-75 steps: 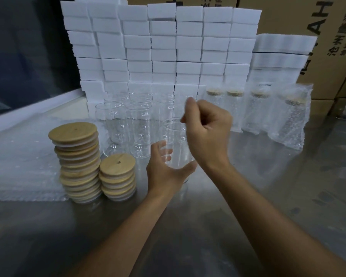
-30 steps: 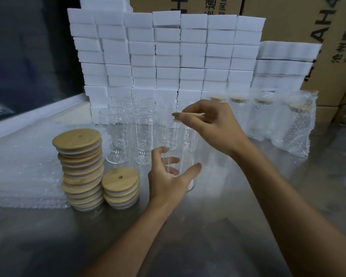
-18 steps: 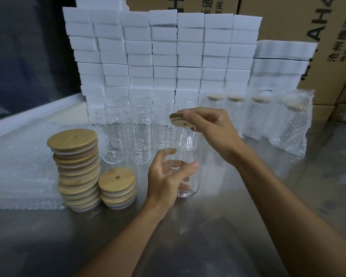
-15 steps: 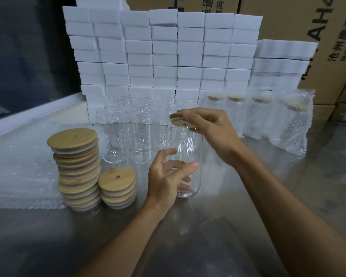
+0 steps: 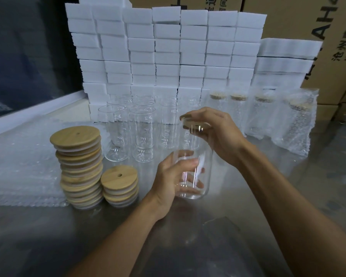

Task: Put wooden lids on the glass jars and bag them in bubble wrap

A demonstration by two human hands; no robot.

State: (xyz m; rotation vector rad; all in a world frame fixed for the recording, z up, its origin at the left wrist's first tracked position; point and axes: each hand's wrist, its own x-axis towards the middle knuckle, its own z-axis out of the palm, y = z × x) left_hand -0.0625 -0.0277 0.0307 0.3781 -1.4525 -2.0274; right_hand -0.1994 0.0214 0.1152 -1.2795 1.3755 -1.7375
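A clear glass jar (image 5: pixel 203 154) stands upright on the steel table, and my left hand (image 5: pixel 172 176) wraps around its lower half. My right hand (image 5: pixel 218 130) holds a wooden lid (image 5: pixel 190 121) flat on the jar's mouth, fingers curled over the lid's rim. To the left stand a tall stack of wooden lids (image 5: pixel 78 162) and a short stack of wooden lids (image 5: pixel 119 184). Several open glass jars (image 5: pixel 140 132) wait in a group behind. Lidded jars in bubble wrap bags (image 5: pixel 294 124) stand at the right.
A pile of flat bubble wrap (image 5: pixel 22 168) lies at the far left. A wall of white foam blocks (image 5: pixel 166 48) rises behind the jars, with cardboard cartons (image 5: pixel 312 23) behind it. The steel table (image 5: pixel 188 246) runs toward me.
My right hand brought the wooden lid from above the jar down onto its mouth. My left hand kept its grip on the jar's lower part.
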